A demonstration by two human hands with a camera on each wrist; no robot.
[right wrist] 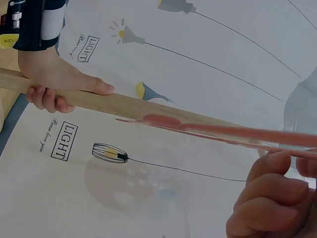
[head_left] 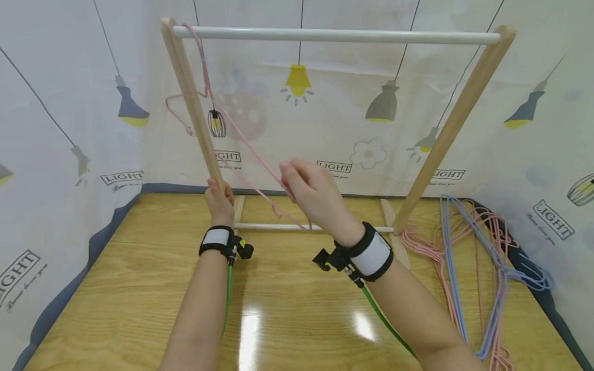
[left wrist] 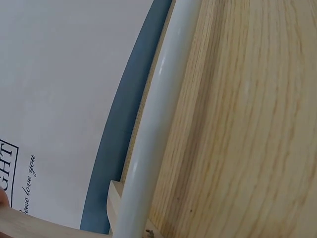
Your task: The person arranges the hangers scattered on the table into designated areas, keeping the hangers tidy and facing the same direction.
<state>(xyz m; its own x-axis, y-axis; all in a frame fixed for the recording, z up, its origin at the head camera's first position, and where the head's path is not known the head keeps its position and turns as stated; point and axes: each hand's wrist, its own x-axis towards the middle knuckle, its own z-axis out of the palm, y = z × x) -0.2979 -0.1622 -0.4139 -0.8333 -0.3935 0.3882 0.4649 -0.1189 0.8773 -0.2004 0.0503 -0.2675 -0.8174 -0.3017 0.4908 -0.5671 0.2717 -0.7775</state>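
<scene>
A pink clothes hanger [head_left: 252, 149] hangs by its hook over the white top rail [head_left: 339, 35] at its left end, slanting down to the right. My right hand [head_left: 315, 190] pinches the hanger's sloping side in front of the rack. In the right wrist view, curled fingers [right wrist: 272, 198] lie against the pink bar [right wrist: 237, 134]. My left hand [head_left: 220, 203] grips the rack's left wooden post [head_left: 197, 118] low down, its thumb along the wood in the right wrist view. The hanger's far end lies partly behind that post.
Pink and blue hangers [head_left: 447, 247] lie in a tangled pile at the right, beside the rack's right post [head_left: 452, 134]. A white lower bar [head_left: 260, 226] joins the feet. Lamp-printed cloth [head_left: 334, 134] surrounds the wooden table [head_left: 153, 257].
</scene>
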